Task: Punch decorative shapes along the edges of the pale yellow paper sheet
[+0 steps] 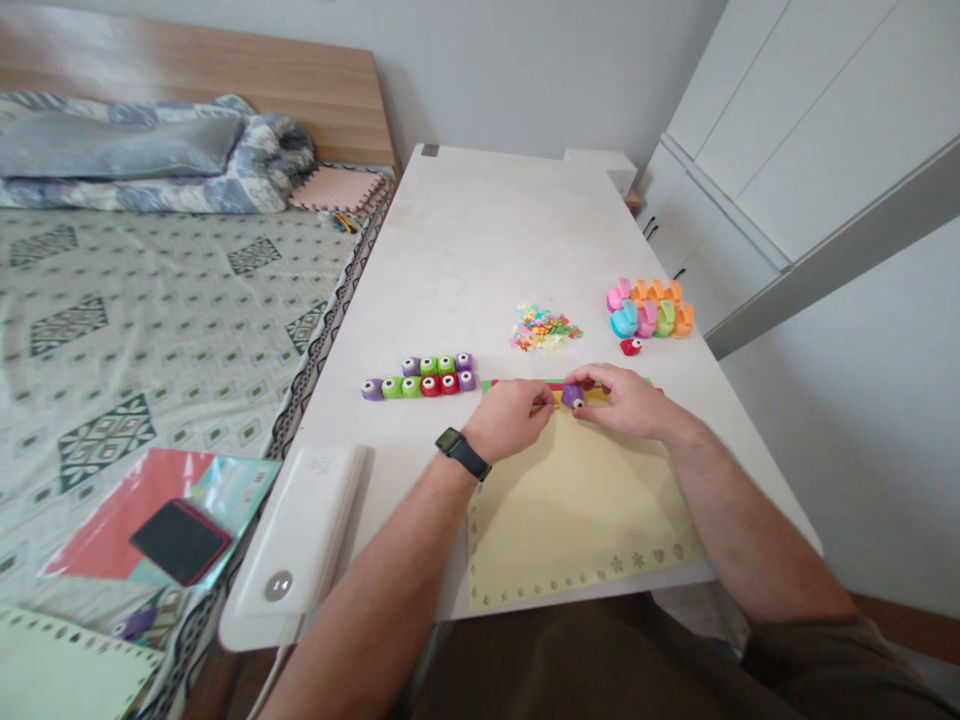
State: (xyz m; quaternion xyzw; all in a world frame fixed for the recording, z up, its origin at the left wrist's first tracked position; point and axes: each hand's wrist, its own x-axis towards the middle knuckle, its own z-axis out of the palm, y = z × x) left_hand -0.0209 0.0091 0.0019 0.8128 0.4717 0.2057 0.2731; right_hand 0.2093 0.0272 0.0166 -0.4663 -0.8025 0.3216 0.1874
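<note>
The small purple craft punch (572, 397) is pinched by the fingers of the right hand (626, 400), and it is clamped onto the edge of a multicoloured paper strip (525, 386). The fingertips of the left hand (506, 420) are pressed together on that strip, just beside the punch; a black smartwatch (461, 452) is worn on that wrist. The strip lies along the top edge of a cream paper sheet (577, 510) with a punched border, placed on a white table (465, 240).

To the left, two rows of small punches (424, 375) are lined up. Ahead lie a pile of paper cut-outs (544, 328) and a cluster of larger pastel punches (649, 310), with a small red punch (631, 346) just in front. A black phone (180, 542) is lying on coloured paper (112, 515) on the bed (165, 330).
</note>
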